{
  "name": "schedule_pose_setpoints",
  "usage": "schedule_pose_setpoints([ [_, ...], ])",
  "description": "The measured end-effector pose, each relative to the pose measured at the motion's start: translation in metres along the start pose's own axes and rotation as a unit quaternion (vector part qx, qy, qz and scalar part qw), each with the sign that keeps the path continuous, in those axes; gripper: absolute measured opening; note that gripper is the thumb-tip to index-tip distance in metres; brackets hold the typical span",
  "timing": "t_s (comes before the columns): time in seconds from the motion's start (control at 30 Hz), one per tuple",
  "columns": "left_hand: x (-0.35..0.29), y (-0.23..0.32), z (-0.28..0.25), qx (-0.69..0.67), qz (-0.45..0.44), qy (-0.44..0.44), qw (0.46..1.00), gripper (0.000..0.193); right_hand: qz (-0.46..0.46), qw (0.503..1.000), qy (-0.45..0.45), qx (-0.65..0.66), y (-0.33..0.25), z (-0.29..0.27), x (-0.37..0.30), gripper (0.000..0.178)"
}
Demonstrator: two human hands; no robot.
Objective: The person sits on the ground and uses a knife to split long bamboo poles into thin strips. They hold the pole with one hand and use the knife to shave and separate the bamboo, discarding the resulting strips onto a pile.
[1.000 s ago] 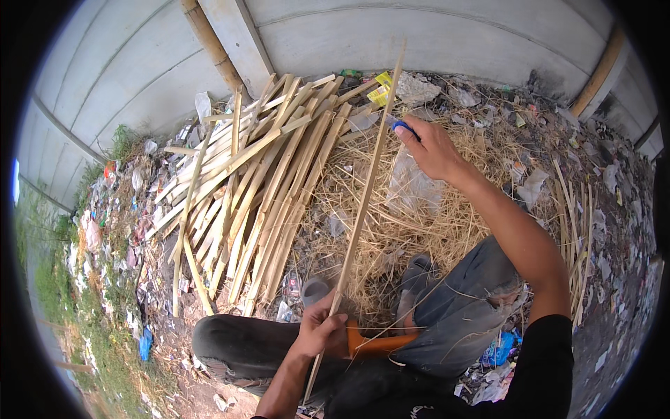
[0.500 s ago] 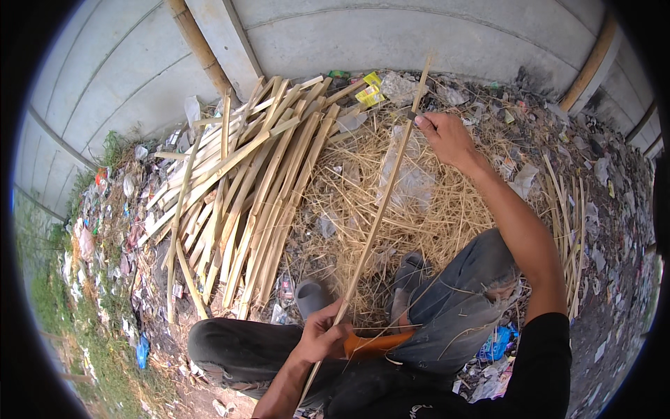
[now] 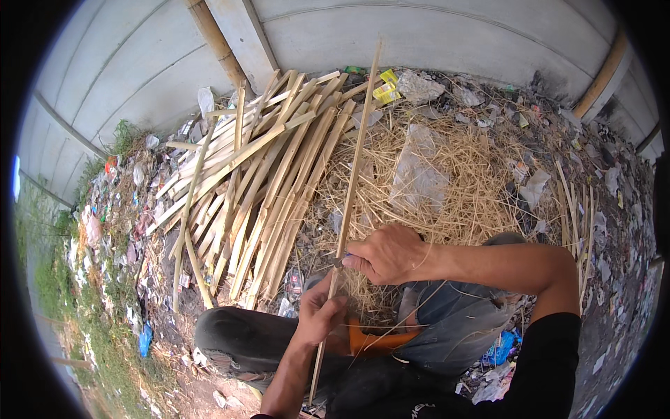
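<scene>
We are holding a long, thin, pale strip (image 3: pixel 356 167) slantwise, its longer part extending beyond the grip of our left hand (image 3: pixel 321 311), its shorter end below. Just above that grip, our right hand (image 3: pixel 387 255) is holding a mostly hidden dark tool (image 3: pixel 338 262) against it.

The ground (image 3: pixel 192 394) supports a pile of pale strips (image 3: pixel 269 188). Thin shavings (image 3: pixel 474 199) lie alongside (scattered litter (image 3: pixel 143 279) borders the left).

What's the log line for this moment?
left hand: gripping long pale strip | right hand: holding mostly hidden tool at strip | hands: close together | pile of strips: ahead, left | straw-like shavings: ahead, right
</scene>
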State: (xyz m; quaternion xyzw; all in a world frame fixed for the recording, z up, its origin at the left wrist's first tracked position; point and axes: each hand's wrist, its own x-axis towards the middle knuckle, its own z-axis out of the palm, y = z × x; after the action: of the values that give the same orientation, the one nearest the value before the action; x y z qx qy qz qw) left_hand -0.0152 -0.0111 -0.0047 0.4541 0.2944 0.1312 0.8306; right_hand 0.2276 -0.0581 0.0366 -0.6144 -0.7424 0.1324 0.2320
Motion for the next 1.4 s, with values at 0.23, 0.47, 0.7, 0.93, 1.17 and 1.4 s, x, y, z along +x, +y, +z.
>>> schedule_pose_setpoints([
  [0.23, -0.008, -0.007, 0.000, 0.045, 0.032, 0.008, 0.998, 0.064, 0.173, 0.978, 0.110, -0.020, 0.046, -0.039, 0.034, 0.044],
  [0.47, -0.013, -0.016, -0.001, 0.073, 0.040, -0.051, 0.995, 0.069, 0.229, 0.946, 0.207, -0.099, 0.117, -0.083, 0.026, 0.047],
  [0.7, -0.008, 0.006, 0.009, -0.043, -0.040, 0.003, 0.998, 0.064, 0.016, 0.999, 0.047, -0.013, 0.008, 0.004, 0.002, 0.037],
  [0.93, -0.014, -0.011, -0.010, -0.160, -0.083, -0.080, 0.980, 0.069, 0.220, 0.956, 0.186, -0.048, 0.083, -0.075, 0.042, 0.043],
  [1.17, -0.014, -0.009, 0.006, -0.137, -0.121, -0.121, 0.976, 0.070, 0.249, 0.926, 0.272, -0.077, 0.127, -0.101, 0.023, 0.048],
  [1.4, -0.017, -0.017, 0.001, -0.149, -0.123, -0.130, 0.973, 0.072, 0.217, 0.936, 0.271, -0.053, 0.134, -0.090, 0.012, 0.050],
])
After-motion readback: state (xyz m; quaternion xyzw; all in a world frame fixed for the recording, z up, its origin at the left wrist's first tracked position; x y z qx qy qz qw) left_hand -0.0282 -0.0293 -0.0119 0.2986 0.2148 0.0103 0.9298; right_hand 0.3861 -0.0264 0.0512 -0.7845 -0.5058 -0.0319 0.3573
